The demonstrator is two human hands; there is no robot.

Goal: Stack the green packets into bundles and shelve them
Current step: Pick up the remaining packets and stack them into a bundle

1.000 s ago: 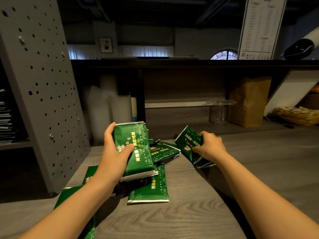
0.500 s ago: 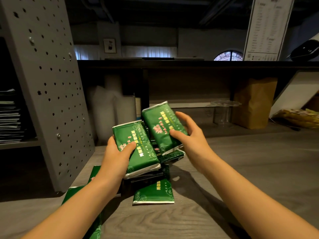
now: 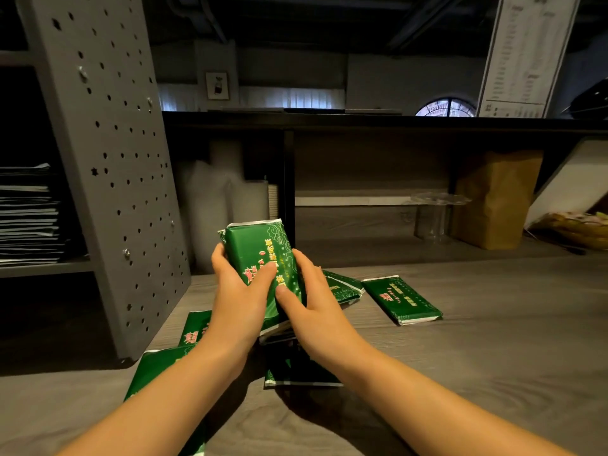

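- Grey wood-grain counter (image 3: 493, 357) runs across the lower half of the frame, with a dark shelf (image 3: 362, 248) behind it.
- At mid left, a pile of papers (image 3: 28, 212) sits in a side rack.
- A grey pegboard (image 3: 108, 159) leans through the upper left, its foot on the counter.
- At lower left, flat packets (image 3: 158, 366) lie on the counter, partly under the left forearm.
- The left hand (image 3: 237, 297) grips the bundle (image 3: 260, 255) of green packets at centre frame, with the thumb across its printed face and the fingers round its left edge.
- The bundle stands tilted, with silver edges showing at top and bottom. I cannot tell whether its lower end rests on anything.
- The right hand (image 3: 316, 307) holds the bundle's right side, thumb pressed low on the face.
- Below the hands, a low packet (image 3: 296, 373) lies flat in shadow.
- Just behind the right hand, rear packets (image 3: 342, 284) overlap on the counter.
- Right of them, a lone packet (image 3: 403, 299) lies flat, apart from the hands.
- On the shelf at right, a clear stand (image 3: 434, 212) is beside a brown bag (image 3: 493, 199).
- A white printed board (image 3: 523, 51) stands in the upper right.
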